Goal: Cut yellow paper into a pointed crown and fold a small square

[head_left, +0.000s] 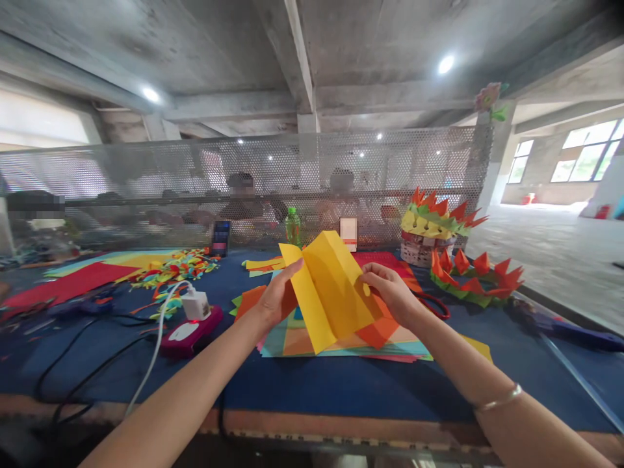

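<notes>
A creased sheet of yellow paper (336, 286) is held up over the table between both hands, its folds partly opened. My left hand (283, 292) grips its left edge, thumb on the front and fingers hidden behind. At the right edge, my right hand (387, 289) pinches the sheet between thumb and fingers. Below lies a stack of coloured paper (302, 344) in blue, orange and pink. An orange piece of paper (380, 333) shows under the sheet's lower right side.
A purple power strip (192, 331) with a white charger (195, 304) and cables sits left. Paper scraps (170, 270) and a red sheet (73, 285) lie farther left. An orange-green paper ring (478, 279), a decorated basket (429, 227) and a green bottle (293, 226) stand near a perforated metal screen (170, 169).
</notes>
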A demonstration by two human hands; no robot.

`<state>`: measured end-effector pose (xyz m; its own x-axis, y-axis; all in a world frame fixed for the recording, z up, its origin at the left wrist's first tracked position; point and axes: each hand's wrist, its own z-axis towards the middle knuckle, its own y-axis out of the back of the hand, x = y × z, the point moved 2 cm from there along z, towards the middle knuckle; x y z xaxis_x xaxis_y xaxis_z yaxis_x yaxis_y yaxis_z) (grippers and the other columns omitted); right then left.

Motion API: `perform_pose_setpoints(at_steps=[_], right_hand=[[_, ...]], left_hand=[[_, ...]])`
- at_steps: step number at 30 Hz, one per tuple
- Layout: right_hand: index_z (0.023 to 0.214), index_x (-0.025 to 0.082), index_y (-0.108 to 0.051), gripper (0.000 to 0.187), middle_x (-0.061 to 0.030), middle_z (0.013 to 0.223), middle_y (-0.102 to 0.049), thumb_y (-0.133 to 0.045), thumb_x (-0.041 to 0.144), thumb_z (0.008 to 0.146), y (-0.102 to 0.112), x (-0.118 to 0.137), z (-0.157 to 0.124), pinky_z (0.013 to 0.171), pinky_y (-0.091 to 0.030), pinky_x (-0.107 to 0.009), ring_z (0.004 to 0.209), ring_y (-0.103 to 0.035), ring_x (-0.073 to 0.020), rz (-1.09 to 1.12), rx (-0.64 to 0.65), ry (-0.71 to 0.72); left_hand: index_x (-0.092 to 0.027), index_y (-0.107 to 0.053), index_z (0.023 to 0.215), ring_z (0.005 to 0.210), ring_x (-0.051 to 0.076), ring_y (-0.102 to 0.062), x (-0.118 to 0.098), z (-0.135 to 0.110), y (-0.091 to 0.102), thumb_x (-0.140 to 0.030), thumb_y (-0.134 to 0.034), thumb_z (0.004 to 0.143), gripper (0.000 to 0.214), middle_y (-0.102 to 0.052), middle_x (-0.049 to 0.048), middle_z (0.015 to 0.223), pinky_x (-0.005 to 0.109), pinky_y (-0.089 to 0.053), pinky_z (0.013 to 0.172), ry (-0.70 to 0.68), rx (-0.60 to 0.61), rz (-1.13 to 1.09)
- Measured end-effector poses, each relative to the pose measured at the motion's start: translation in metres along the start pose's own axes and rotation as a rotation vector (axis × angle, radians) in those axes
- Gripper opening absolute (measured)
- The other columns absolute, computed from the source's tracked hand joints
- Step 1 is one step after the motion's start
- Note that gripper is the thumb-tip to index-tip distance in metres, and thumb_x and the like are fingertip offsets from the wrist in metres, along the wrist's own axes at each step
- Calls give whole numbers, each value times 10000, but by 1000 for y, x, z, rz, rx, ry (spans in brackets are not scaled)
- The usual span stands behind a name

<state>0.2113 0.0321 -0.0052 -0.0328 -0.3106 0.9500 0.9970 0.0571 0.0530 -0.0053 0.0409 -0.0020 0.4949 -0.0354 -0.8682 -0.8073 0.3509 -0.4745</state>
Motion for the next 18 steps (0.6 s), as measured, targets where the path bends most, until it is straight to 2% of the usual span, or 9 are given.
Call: perform_pose_setpoints(at_steps=[6, 9, 11, 13, 15, 18], right_hand=[[726, 214, -540, 155, 63, 522, -498, -600, 350, 685, 16, -10, 8, 405, -314, -205, 427, -451, -92, -20, -213, -122], [766, 219, -530, 144, 64, 520, -526, -586, 323, 683, 20, -14, 11, 390, -321, -203, 408, -462, -96, -29, -274, -126], [794, 222, -523, 157, 62, 536, -554, -588, 311, 683, 21, -15, 12, 391, -329, -199, 407, -471, -94, -27, -289, -121], [810, 221, -517, 174, 58, 563, -575, -598, 319, 691, 22, -16, 12, 404, -344, -196, 427, -494, -93, -20, -288, -106], [823, 221, -513, 204, 45, 606, -606, -614, 345, 697, 22, -17, 13, 429, -373, -201, 474, -538, -106, -10, -273, -86], [841, 228, -506, 274, 31, 631, -628, -650, 403, 687, 21, -20, 13, 449, -397, -224, 522, -579, -139, -4, -232, -67]], left_hand=[[-124, -669, 1118, 1000, 300, -669, -1, 3, 9, -411, -672, 823, 411, -718, 138, 1089, 378, -509, 865, 49, -29, 4], [-156, -660, 1100, 869, 214, -674, -1, 9, 19, -457, -701, 807, 423, -720, 97, 1016, 300, -516, 738, 29, -22, 37], [-169, -643, 1084, 702, 125, -626, -3, 14, 26, -401, -764, 764, 414, -700, 48, 909, 228, -466, 602, -20, -28, 91], [-173, -618, 1096, 580, 62, -537, -4, 16, 31, -267, -836, 686, 474, -653, -5, 804, 188, -399, 532, -44, -33, 162], [-177, -605, 1111, 556, 47, -505, -2, 17, 32, -190, -863, 635, 542, -616, -34, 753, 181, -387, 540, -6, -25, 221], [-174, -635, 1032, 653, 82, -570, 6, 16, 31, -286, -842, 685, 420, -641, 7, 830, 206, -424, 599, 101, -10, 275]])
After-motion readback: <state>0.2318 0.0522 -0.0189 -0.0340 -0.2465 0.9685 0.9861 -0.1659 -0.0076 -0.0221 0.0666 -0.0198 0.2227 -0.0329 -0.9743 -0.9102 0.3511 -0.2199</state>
